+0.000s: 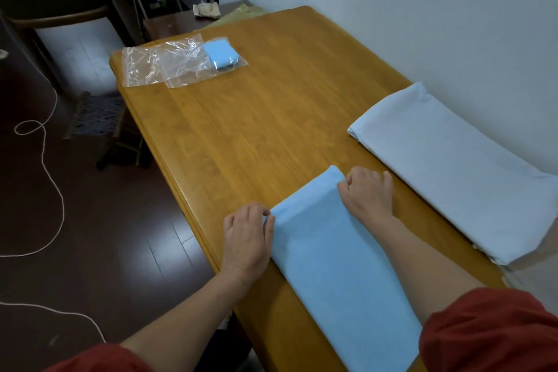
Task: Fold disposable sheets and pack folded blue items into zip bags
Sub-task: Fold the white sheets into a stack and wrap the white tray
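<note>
While the long blue disposable sheet [332, 266] is lying lengthwise on the wooden surface [256, 130], the left hand [247, 238] and right hand [367, 193] are each pinching one of its far corners, so both grips are clamping fabric. This looks like the folding step. The next move is likely calling for both corners to travel together, edges matched. The clear plastic zip bags [169, 62], one holding a small folded blue pad [222, 54], are lying at the far left, well apart.
</note>
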